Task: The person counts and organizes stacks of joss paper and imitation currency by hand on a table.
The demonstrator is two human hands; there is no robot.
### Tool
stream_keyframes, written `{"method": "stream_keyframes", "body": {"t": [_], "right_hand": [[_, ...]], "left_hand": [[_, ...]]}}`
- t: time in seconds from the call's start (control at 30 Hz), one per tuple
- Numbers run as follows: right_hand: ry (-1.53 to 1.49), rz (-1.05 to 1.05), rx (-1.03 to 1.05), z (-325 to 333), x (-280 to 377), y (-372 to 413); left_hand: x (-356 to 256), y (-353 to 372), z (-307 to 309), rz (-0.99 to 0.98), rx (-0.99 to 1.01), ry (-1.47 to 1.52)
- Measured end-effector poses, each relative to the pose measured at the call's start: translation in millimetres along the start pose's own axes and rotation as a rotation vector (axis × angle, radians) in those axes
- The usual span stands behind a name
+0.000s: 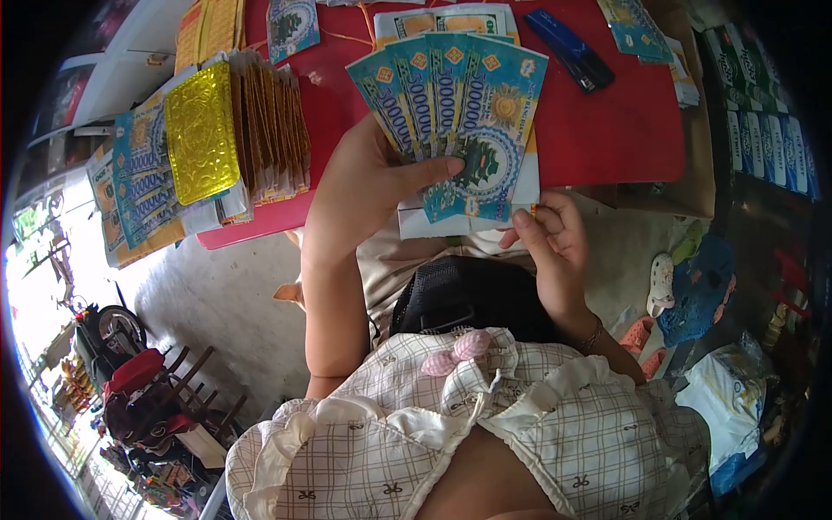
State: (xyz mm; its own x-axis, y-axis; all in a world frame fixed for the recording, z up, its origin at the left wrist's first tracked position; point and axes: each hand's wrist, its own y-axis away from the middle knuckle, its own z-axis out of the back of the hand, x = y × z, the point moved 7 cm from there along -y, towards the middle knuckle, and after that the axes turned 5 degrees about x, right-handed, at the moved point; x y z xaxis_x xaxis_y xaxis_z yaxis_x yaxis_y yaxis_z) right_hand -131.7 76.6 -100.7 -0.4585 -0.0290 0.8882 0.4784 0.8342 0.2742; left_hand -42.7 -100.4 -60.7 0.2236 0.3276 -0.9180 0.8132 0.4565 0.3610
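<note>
A fan of blue-green paper notes (490, 108) is spread over the front of the red table (607, 130). My left hand (390, 178) grips the fan at its lower left, thumb pressed on top. White and orange paper lies under the notes. My right hand (550, 238) is at the lower right corner of this paper, thumb and fingertips pinched together at its edge. To the left, a thick stack of orange and white paper bundles (273, 130) stands beside a shiny gold embossed piece (202, 130) and another fan of blue notes (143, 178).
A dark blue stapler-like object (568, 49) lies at the back of the table. More blue notes (637, 30) are at the back right, near a cardboard box (698, 165). Shoes (660, 282) and a plastic bag (728, 390) are on the floor at right.
</note>
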Motion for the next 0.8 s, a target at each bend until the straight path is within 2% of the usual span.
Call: {"method": "stream_keyframes", "body": {"t": [0.13,0.2,0.37,0.47,0.57,0.63,0.67,0.8], "right_hand": [[0.086,0.076,0.021,2.2,7.1,-5.3],[0.093,0.084,0.025,1.2,9.8,-8.3],[0.056,0.077,0.021,1.5,8.9,-9.8],[0.144,0.076,0.036,6.6,10.0,-6.6],[0.153,0.016,0.152,7.5,0.1,-2.8],[-0.064,-0.229,0.382,-7.7,-19.0,3.8],[-0.042,-0.196,0.505,-17.2,-20.3,2.4],[-0.072,-0.245,0.606,-42.0,-21.7,-11.8]], "left_hand": [[-3.6,1.0,0.1,0.029,-0.043,-0.1],[-0.9,0.5,-0.9,-0.035,-0.044,0.009],[-0.4,-0.3,-1.0,-0.032,-0.056,0.009],[3.0,-0.7,-0.7,-0.01,-0.05,0.013],[8.5,-3.9,2.4,-0.001,-0.05,-0.009],[9.0,-3.1,1.8,-0.008,-0.045,-0.019],[7.0,-2.1,1.1,-0.004,-0.047,-0.005],[3.2,-1.7,-3.7,-0.065,-0.058,0.041]]}}
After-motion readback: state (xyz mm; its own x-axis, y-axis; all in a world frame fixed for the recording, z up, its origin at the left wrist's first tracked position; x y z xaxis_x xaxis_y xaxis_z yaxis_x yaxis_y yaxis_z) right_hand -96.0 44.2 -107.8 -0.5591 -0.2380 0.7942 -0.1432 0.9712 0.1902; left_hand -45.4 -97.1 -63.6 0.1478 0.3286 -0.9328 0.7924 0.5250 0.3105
